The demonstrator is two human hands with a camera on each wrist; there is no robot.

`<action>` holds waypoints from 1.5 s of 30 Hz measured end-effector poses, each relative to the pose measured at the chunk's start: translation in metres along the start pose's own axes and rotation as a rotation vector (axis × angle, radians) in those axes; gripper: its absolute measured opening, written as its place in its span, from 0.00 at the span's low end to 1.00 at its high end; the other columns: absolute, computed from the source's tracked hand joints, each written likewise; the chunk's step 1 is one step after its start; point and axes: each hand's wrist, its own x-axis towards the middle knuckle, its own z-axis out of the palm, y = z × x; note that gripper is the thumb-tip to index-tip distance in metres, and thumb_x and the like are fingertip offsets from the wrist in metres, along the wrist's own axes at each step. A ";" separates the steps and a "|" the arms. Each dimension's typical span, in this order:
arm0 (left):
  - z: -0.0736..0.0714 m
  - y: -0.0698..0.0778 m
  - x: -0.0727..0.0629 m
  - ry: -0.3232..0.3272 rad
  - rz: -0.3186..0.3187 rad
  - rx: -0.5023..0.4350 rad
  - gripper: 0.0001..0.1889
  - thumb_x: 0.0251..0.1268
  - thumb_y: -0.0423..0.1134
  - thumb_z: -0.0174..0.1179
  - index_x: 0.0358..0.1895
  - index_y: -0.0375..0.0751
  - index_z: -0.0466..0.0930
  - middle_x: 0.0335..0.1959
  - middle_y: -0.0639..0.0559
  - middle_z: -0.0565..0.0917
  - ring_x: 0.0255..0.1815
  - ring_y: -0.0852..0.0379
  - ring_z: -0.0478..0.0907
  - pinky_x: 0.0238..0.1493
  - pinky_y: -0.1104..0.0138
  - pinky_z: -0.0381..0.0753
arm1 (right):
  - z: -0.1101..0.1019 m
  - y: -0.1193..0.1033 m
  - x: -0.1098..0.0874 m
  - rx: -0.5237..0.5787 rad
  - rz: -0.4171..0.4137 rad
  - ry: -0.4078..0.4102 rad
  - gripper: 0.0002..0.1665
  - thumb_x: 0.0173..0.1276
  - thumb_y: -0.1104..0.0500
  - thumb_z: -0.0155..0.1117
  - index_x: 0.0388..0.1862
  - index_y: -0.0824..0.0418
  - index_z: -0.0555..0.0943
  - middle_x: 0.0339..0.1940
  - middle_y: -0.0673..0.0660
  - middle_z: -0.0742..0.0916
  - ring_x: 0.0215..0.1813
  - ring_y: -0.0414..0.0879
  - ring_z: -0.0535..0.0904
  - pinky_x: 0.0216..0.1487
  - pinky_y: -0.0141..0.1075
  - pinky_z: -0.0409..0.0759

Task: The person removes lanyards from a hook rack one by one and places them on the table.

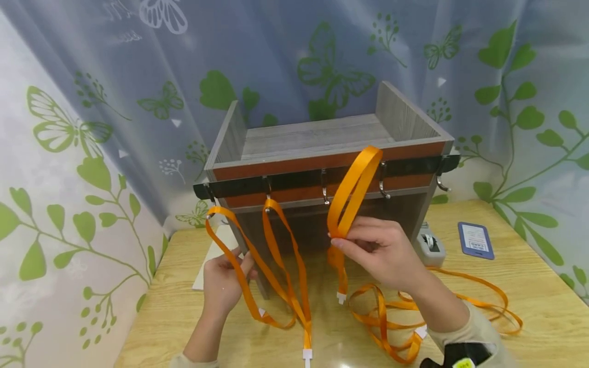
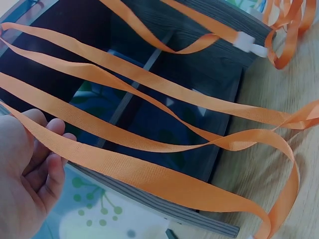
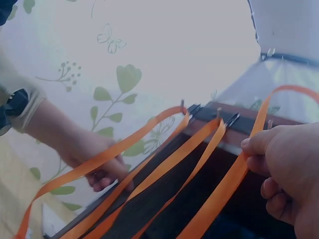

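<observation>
My right hand (image 1: 384, 250) pinches an orange lanyard (image 1: 338, 209) between thumb and fingers. The lanyard's loop stands up before the rail, between the bare middle hook (image 1: 325, 194) and the hook to its right (image 1: 383, 186). An orange lanyard (image 1: 223, 210) hangs from the leftmost hook, and another lanyard (image 1: 298, 255) from the second. Behind a strap of the leftmost one is my left hand (image 1: 223, 281), its fingers loosely bent; in the left wrist view that strap (image 2: 149, 177) runs by the fingers. Whether they touch it is unclear.
A grey wooden shelf unit (image 1: 317, 138) carries the dark hook rail (image 1: 294, 181). Loose orange lanyards (image 1: 382, 317) lie on the table (image 1: 543, 296) at right. Behind them are a blue card holder (image 1: 476, 240) and a small pale device (image 1: 431, 248). Patterned curtains surround the table.
</observation>
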 end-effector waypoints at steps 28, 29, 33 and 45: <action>0.000 0.000 -0.002 -0.005 -0.014 0.020 0.10 0.65 0.33 0.63 0.33 0.27 0.88 0.11 0.53 0.83 0.19 0.58 0.85 0.27 0.71 0.84 | 0.010 -0.017 -0.037 -0.085 -0.117 -0.103 0.04 0.68 0.62 0.69 0.33 0.56 0.87 0.29 0.47 0.85 0.25 0.31 0.71 0.27 0.15 0.71; 0.000 0.000 -0.002 -0.007 -0.013 0.016 0.10 0.65 0.33 0.63 0.32 0.27 0.88 0.11 0.52 0.83 0.19 0.58 0.85 0.26 0.71 0.84 | 0.011 -0.016 -0.041 -0.074 -0.105 -0.108 0.03 0.67 0.63 0.69 0.34 0.56 0.88 0.30 0.47 0.85 0.26 0.31 0.72 0.28 0.15 0.71; 0.000 0.000 -0.002 -0.012 0.003 0.017 0.12 0.66 0.32 0.63 0.26 0.29 0.87 0.12 0.49 0.83 0.21 0.61 0.86 0.30 0.72 0.85 | 0.017 -0.014 -0.049 -0.045 -0.063 -0.141 0.09 0.63 0.67 0.71 0.35 0.52 0.87 0.29 0.46 0.83 0.25 0.30 0.69 0.26 0.15 0.69; 0.000 0.001 0.000 -0.002 0.018 0.035 0.11 0.65 0.33 0.64 0.28 0.29 0.88 0.13 0.48 0.84 0.21 0.61 0.86 0.27 0.72 0.84 | 0.017 -0.005 -0.061 -0.085 0.175 -0.247 0.11 0.66 0.63 0.70 0.30 0.45 0.84 0.22 0.40 0.73 0.23 0.26 0.60 0.21 0.17 0.63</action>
